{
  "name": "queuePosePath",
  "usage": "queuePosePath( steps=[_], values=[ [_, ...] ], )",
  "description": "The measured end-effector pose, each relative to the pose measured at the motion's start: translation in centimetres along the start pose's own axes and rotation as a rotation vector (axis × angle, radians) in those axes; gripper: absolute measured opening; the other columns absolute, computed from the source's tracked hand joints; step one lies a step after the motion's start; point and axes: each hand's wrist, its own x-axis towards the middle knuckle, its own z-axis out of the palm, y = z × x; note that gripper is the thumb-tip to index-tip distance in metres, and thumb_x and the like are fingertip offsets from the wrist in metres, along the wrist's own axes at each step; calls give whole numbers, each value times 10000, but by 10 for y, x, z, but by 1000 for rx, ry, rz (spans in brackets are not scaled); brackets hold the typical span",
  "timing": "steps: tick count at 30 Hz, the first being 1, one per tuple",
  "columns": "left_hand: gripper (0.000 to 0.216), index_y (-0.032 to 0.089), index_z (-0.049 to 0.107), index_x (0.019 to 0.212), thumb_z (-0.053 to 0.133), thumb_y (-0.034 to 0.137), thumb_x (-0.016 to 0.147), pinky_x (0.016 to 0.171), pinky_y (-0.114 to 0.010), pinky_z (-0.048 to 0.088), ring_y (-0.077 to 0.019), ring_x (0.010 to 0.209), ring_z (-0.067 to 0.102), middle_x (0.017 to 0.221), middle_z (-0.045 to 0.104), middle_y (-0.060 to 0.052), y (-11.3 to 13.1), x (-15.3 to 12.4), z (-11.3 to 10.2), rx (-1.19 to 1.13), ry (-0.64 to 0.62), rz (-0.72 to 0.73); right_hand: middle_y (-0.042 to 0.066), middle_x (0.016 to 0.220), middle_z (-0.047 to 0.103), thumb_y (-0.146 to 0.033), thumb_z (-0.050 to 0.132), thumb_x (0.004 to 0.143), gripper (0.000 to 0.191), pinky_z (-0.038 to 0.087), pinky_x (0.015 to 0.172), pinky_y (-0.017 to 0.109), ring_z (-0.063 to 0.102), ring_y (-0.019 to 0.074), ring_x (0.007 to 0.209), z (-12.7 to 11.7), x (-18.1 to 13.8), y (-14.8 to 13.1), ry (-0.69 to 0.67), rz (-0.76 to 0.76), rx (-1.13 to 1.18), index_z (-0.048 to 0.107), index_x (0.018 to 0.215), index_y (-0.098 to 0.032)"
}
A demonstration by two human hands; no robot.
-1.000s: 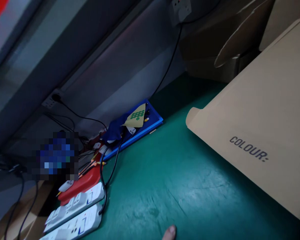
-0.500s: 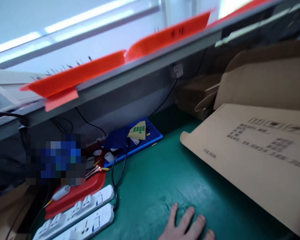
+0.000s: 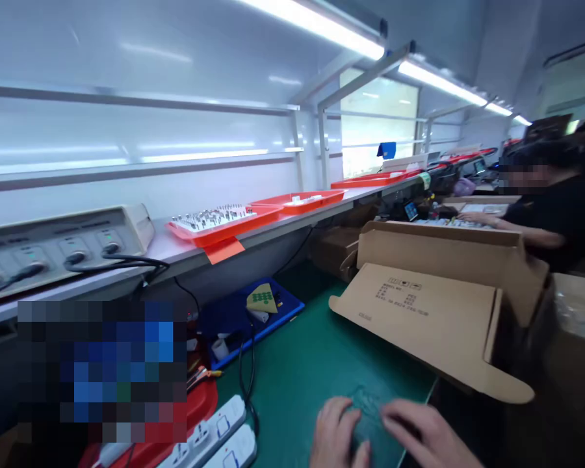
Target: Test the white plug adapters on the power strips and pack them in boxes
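Note:
My left hand (image 3: 337, 434) is low in the head view, over the green mat (image 3: 292, 364). Its fingers are loosely bent and apart, and I see nothing held in them. To its right my right hand (image 3: 426, 432) reaches in from the lower edge, fingers stretched toward the left hand with a gap between them. In front of the two hands lies a faint, wrinkled, see-through patch (image 3: 368, 398), perhaps clear film; I cannot tell whether the fingers touch it. An open cardboard box (image 3: 419, 318) with printed text stands beyond the right hand.
A blue tray (image 3: 285, 315) holds small parts and a yellow paper. White power strips (image 3: 231, 416) and a red tray (image 3: 205, 396) lie left. Orange trays (image 3: 224, 231) sit on the shelf above. At the far right a person (image 3: 556, 201) sits working.
The view has tilted up and turned right, bringing the person and lights into sight. My right hand has come into view beside the left, whose spread fingers are now more bent.

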Motion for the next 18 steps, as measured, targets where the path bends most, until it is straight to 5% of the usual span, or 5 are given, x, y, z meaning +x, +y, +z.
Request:
queuePosePath(
  steps=[4, 7, 9, 13, 18],
  values=[
    [413, 295, 661, 1364, 610, 437, 979, 1118, -517, 520, -320, 1338, 602, 1425, 647, -125, 26, 63, -110, -171, 51, -259, 83, 1079, 785, -423, 575, 992, 268, 586, 933, 382, 735, 273, 1011, -26, 114, -61, 26, -238, 174, 800, 1058, -293],
    [512, 234, 650, 1342, 726, 505, 914, 935, -374, 602, -287, 1177, 686, 1263, 702, -135, 35, 127, -188, -370, 315, -440, 75, 1018, 779, -375, 653, 953, 223, 580, 891, 337, 718, 236, 947, -27, 199, -119, 31, -330, 288, 794, 1044, -227],
    [619, 215, 602, 1368, 782, 526, 865, 765, -292, 616, -255, 1050, 722, 1162, 712, -126, 36, 166, -228, -449, 459, -484, 72, 942, 770, -352, 703, 926, 205, 581, 709, 261, 713, 207, 861, -21, 247, -154, 12, -282, 458, 777, 1031, -192],
    [572, 188, 600, 1307, 761, 538, 883, 588, -238, 592, -213, 866, 750, 1092, 719, -133, 37, 229, -278, -493, 557, -541, 76, 890, 761, -320, 764, 919, 180, 511, 508, 165, 698, 140, 696, -9, 322, -210, 16, -70, 856, 720, 989, -160],
    [345, 136, 632, 1136, 644, 443, 979, 497, -239, 561, -185, 612, 737, 893, 745, -117, 38, 272, -302, -693, 565, -661, 92, 749, 739, -371, 682, 1004, 249, 535, 468, 199, 693, 152, 562, -4, 379, -257, 36, 142, 1093, 656, 937, -133]
  ],
)
